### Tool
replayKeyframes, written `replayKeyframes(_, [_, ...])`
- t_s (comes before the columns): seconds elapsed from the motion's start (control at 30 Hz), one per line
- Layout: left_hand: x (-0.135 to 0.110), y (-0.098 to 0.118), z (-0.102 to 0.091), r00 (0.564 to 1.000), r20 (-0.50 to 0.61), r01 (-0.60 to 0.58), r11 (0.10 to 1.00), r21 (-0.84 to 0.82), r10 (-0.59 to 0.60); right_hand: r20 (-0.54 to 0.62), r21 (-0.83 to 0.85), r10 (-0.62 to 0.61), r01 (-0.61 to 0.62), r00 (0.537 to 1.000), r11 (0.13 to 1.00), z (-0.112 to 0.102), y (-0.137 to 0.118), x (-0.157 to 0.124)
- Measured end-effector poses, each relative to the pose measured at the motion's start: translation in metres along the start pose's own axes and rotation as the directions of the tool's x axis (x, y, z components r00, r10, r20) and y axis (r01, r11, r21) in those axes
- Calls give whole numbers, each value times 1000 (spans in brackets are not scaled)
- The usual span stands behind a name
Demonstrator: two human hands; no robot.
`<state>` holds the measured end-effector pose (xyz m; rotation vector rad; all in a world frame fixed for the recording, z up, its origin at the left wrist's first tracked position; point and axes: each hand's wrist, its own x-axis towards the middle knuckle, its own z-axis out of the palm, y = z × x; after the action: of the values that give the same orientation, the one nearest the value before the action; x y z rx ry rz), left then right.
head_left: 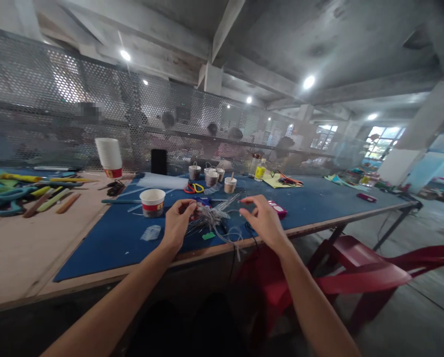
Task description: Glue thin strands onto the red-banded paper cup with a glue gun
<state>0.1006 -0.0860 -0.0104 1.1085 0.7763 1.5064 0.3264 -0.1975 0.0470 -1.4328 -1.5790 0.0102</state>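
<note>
My left hand [178, 224] is closed, thumb and fingertips pressed together at the left side of a bundle of thin grey-white strands [213, 216]. What sits in that pinch is too small and blurred to make out. To the right of the bundle, my right hand [263, 221] is raised with thumb and forefinger curved and apart, nothing visible between them. Loose strand loops [234, 237] droop over the table's front edge. Beside the bundle lie a small green piece [208, 236] and a crumpled clear piece of plastic [151, 232]. A paper cup [152, 203] stands left of my left hand.
A blue mat [106, 248] covers the table. Behind are several small cups [230, 185], red-and-yellow-handled scissors [194, 188], a yellow bottle [260, 171] and a cup stack [109, 156]. Tools [39, 198] lie left. Red chairs [359, 277] stand at right; perforated panels [151, 119] rise behind.
</note>
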Motion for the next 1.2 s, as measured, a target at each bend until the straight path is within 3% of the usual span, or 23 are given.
replayKeyframes(0.1, [-2, 2, 0, 999, 33, 18, 998, -54, -16, 191, 76, 0, -15, 982, 997, 38, -2, 1])
replayKeyframes(0.2, [-3, 4, -1, 993, 99, 68, 992, -104, -57, 287, 78, 57, -83, 956, 993, 73, -3, 5])
replayKeyframes(0.37, [-5, 12, -9, 978, 168, 140, 985, -105, -122, 255, 231, 54, -116, 965, 966, 100, 4, 17])
replayKeyframes(0.53, [-8, 13, -19, 982, 181, 21, 986, 163, -51, 116, 516, 179, -213, 977, 830, 88, 11, 33])
replayKeyframes(0.7, [-10, 7, -23, 960, 273, -178, 891, 418, 63, -90, 643, 244, -131, 965, 755, 74, 12, 40])
replayKeyframes(0.87, [-14, 9, -22, 916, 392, -332, 695, 638, 78, -64, 771, 300, -144, 952, 620, 65, 5, 43])
replayKeyframes(0.97, [-15, 14, -23, 877, 472, -433, 566, 702, 86, -112, 828, 354, -110, 928, 550, 57, 4, 50])
replayKeyframes(1.2, [-19, 26, -35, 861, 507, -468, 440, 766, 33, -187, 917, 425, 2, 886, 400, 33, 21, 76])
